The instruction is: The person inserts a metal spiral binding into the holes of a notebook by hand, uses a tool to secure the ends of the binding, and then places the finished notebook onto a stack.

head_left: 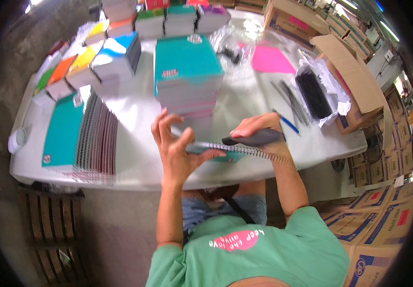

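Note:
In front of me my left hand (174, 148) pinches a notebook (197, 147) between thumb and fingers, its other fingers raised. The notebook is held on edge, with its bound side toward me. A spiral coil (249, 149) runs along that side and sticks out well past its right end, under my right wrist. My right hand (259, 126) is closed on a dark-handled hand tool (252, 138), which looks like pliers. The tool's tip lies close to the coil; whether they touch, I cannot tell.
A tall stack of teal-covered notebooks (187, 60) stands ahead. Coil-bound teal notebooks (65, 129) are piled at left. Right of centre lie a blue pen (289, 123), loose dark coils (290, 100) and a bundle of black coils (313, 94) beside an open carton (355, 76).

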`<state>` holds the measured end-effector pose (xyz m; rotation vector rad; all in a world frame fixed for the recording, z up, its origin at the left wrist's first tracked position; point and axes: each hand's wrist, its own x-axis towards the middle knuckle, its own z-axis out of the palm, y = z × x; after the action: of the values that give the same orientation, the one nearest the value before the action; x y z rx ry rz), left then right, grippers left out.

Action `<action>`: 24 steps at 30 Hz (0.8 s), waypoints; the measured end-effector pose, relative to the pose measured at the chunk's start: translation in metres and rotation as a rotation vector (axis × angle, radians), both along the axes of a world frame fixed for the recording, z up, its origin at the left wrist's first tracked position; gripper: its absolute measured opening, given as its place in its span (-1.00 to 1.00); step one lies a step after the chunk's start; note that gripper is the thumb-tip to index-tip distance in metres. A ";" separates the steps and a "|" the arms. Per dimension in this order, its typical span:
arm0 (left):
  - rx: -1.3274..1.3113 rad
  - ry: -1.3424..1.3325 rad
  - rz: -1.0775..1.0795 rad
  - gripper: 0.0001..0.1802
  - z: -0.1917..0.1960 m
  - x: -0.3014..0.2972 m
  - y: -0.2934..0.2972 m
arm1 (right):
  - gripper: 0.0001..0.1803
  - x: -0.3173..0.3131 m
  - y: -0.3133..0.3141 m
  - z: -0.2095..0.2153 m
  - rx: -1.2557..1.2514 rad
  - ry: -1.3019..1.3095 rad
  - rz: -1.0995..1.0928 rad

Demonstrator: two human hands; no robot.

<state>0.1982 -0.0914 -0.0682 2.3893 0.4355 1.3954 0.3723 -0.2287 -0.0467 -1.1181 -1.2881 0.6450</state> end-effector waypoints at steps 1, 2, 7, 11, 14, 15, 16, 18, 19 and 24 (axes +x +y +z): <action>-0.010 -0.003 -0.011 -0.31 -0.006 -0.002 0.001 | -0.70 -0.003 -0.001 0.004 0.142 0.009 0.132; 0.011 0.041 -0.016 -0.30 -0.007 -0.004 0.004 | -0.72 -0.006 0.002 0.006 -0.047 -0.219 0.022; -0.057 -0.006 -0.044 -0.27 -0.002 -0.006 0.006 | -0.67 -0.009 0.012 0.005 0.174 0.007 0.159; -0.162 -0.064 -0.044 -0.26 -0.008 -0.004 0.014 | -0.67 -0.005 0.025 0.002 -0.207 -0.254 -0.321; -0.393 -0.077 -0.148 -0.28 -0.019 -0.004 0.018 | -0.74 -0.016 0.026 0.018 -0.062 -0.336 0.003; -0.389 -0.095 -0.141 -0.28 -0.022 -0.004 0.018 | -0.76 -0.014 0.030 0.010 -0.136 -0.307 -0.099; -0.375 -0.122 -0.153 -0.28 -0.023 -0.001 0.018 | -0.77 -0.009 0.032 0.001 -0.201 -0.291 -0.220; -0.260 -0.183 -0.123 -0.28 -0.025 0.003 0.021 | -0.74 0.002 0.028 -0.009 0.012 0.058 -0.129; -0.302 -0.189 -0.124 -0.28 -0.027 0.003 0.020 | -0.70 0.002 0.033 0.003 0.234 0.208 0.287; -0.287 -0.183 -0.108 -0.24 -0.027 0.005 0.018 | -0.68 0.003 0.034 -0.002 -0.092 -0.103 -0.210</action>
<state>0.2036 -0.0731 -0.0953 2.0084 0.4201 1.3852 0.3755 -0.1949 -0.0487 -1.3570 -1.2167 0.4989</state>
